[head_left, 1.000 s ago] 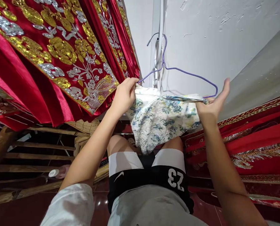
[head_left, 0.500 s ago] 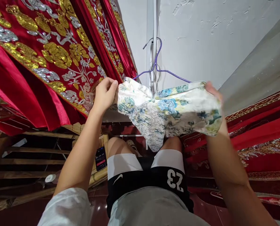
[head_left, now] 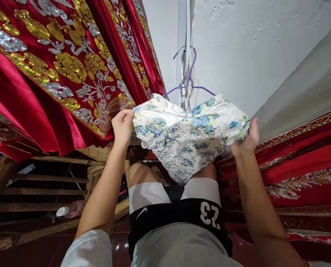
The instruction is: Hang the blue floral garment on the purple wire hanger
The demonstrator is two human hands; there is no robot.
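Observation:
A white cheongsam [head_left: 187, 144] with blue, green and yellow flowers is spread in front of my thighs, its collar toward the wall. The upper part of a purple hanger [head_left: 191, 81] shows above it, hooked on a white upright rail; its lower part is behind the cloth. My left hand [head_left: 122, 126] pinches the edge of the left sleeve between thumb and fingers. At the right sleeve, my right hand [head_left: 247, 139] grips the cuff from below, thumb out to the side and fingers partly hidden by the fabric.
Red garments [head_left: 70, 70] with gold and silver sequins hang at the left. More red beaded cloth [head_left: 307, 181] fills the right side. A wooden rack [head_left: 43, 191], a phone [head_left: 123, 191] and a white-capped bottle [head_left: 70, 210] are at lower left.
My right hand has moved left and down, and the right shoulder and sleeve now lie flatter and spread out. My left hand has shifted slightly down, still on the left sleeve.

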